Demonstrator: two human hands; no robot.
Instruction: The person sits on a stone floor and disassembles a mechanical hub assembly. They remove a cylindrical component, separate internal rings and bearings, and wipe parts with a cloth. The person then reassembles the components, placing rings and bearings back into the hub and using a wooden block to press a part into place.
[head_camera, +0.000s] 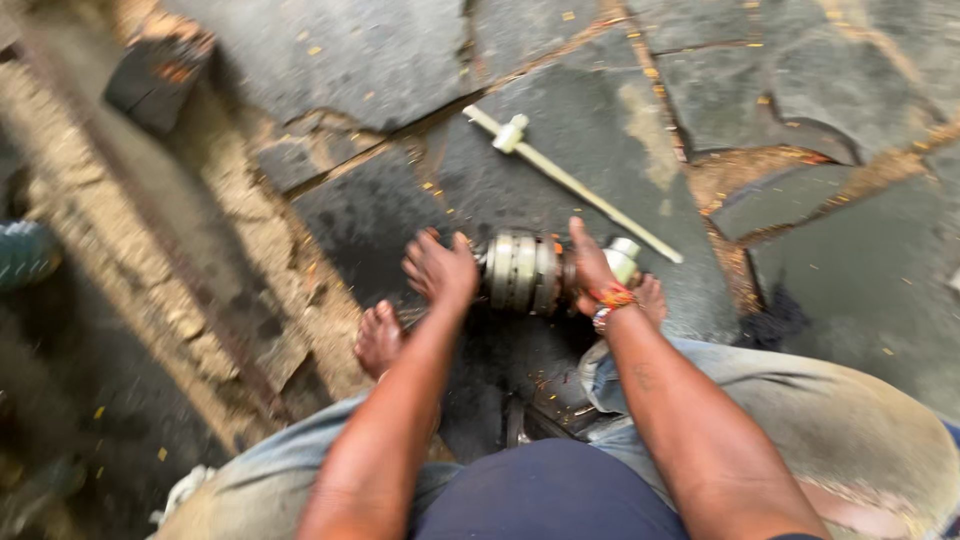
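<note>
- Grey metal, ribbed in rings, makes up the round drum-like part that lies on its side on the dark, oily stone floor just in front of my knees.
- My left hand sits at the left end of that part, fingers spread and curled over it; blur keeps me from telling whether the grip is closed on the metal or only resting against it.
- My right hand is on the right end, thumb up over the top edge, the grip wrapped around the part's right side; a band of coloured beads circles that wrist.
- A pale, whitish stub sticks out just beyond my right hand, touching or nearly touching the part; I cannot tell which.
- A long pale rod with a small cross-piece near its far end lies slanted on the floor behind the part, apart from both hands.
- My bare left foot rests on the floor below my left hand; toes of the other foot show beside my right wrist.
- Cracked slabs with orange grit in the seams spread around, and a dark block sits at the upper left.
</note>
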